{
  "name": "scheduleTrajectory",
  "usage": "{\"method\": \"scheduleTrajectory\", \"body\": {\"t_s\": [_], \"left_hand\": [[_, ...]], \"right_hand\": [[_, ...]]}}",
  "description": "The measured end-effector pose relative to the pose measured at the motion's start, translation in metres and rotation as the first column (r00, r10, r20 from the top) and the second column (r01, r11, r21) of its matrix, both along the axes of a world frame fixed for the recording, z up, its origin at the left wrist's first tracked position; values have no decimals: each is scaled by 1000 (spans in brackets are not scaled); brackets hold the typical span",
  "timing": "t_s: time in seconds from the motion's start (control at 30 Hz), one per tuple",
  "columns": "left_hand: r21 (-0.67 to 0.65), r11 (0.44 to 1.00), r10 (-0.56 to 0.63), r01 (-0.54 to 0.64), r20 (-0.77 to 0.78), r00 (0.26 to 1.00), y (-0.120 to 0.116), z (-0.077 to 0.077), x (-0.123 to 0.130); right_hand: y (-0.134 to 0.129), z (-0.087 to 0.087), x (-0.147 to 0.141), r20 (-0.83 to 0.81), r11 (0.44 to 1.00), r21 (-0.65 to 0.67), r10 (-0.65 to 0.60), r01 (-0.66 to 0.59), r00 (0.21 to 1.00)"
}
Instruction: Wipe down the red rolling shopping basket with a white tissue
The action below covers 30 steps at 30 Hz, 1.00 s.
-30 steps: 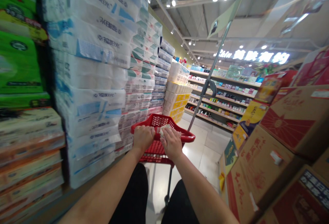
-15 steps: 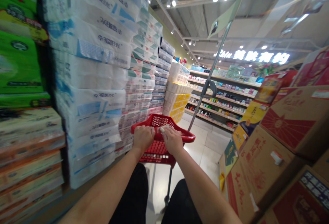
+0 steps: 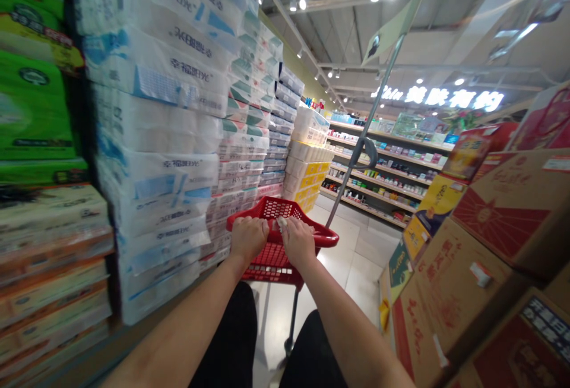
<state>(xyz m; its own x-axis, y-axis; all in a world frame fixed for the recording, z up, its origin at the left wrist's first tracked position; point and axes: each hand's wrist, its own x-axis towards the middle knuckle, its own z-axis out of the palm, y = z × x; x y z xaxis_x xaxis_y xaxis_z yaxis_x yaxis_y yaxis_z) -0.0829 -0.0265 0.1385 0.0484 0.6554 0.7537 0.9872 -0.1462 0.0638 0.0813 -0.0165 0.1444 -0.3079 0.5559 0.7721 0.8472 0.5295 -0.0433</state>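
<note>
**Far left of left hand:** green-wrapped bulk packs above orange-banded packs, both stacked high.

**Just left of left hand:** tall stack of plastic-wrapped toilet-roll bales, its base near the left forearm; no contact can be confirmed.

**Left hand:** clenched, fingers curled over the near rim of a red plastic shopping basket.

**Between the hands:** small crumpled white scrap, possibly paper or tissue, lying against the basket rim; material too small to confirm.

**Right hand:** closed on the scrap, apparently pinching it; fingertips partly hidden.

**Beyond right hand:** slim metal pole with a pale green flag rises toward the ceiling; stocked retail shelves stand farther ahead.

**Far right of right hand:** printed cardboard cartons are stacked along the aisle.

**Risk, scrap:** it could fall into the basket mesh or to the floor if the pinch loosens.

**Risk, stacks:** the bales could shift if an elbow or the basket strikes them, as the aisle is narrow; cartons present the same hazard on the opposite side.
</note>
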Motion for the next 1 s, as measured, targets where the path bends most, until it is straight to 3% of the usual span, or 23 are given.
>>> {"method": "scheduleTrajectory", "body": {"t_s": [0.17, 0.43, 0.57, 0.87, 1.0], "left_hand": [[-17, 1000, 1, -1, -9, 1000, -1, 0, -1], [-22, 1000, -10, 10, -13, 1000, -4, 3, 0], [-35, 999, -19, 19, 15, 1000, -4, 4, 0], [-65, 998, -20, 21, 6, 1000, 0, 2, -3], [-63, 998, -11, 11, -3, 1000, 1, 1, -3]], "right_hand": [[-2, -19, 6, 42, 989, 118, 81, -86, 996], [-3, -44, 10, 151, 968, 239, 44, -80, 988], [-4, -36, 6, 133, 981, 181, 47, -71, 990], [-4, 5, -6, 95, 999, -33, 10, -7, 995], [-3, 9, -10, 100, 998, -51, -23, 28, 995]]}}
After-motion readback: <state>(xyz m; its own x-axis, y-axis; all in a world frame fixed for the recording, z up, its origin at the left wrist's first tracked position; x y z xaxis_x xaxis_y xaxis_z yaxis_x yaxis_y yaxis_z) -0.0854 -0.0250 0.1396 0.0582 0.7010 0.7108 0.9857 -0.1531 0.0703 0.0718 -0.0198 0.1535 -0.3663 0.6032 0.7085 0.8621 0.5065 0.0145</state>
